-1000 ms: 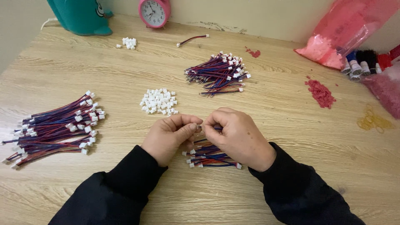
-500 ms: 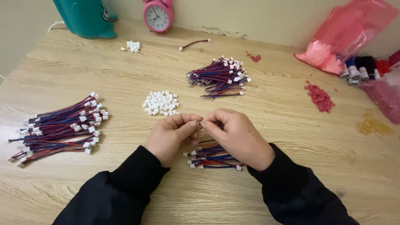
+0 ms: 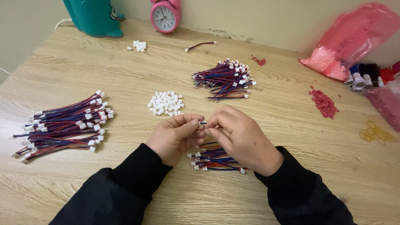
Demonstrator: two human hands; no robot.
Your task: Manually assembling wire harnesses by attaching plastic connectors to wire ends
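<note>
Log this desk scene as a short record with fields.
left hand: pinches one end of a thin wire
right hand: pinches the same wire from the other side
below the hands: small wire bundle
far left: large wire bundle
centre: pile of white connectors
behind the centre: second wire bundle
back edge: pink alarm clock, teal container
right: pink bag
surface: wooden table

Left hand (image 3: pixel 175 137) and right hand (image 3: pixel 241 139) pinching a thin wire (image 3: pixel 203 123), wire bundle (image 3: pixel 214 158) beneath, wooden table (image 3: pixel 291 125)
</note>
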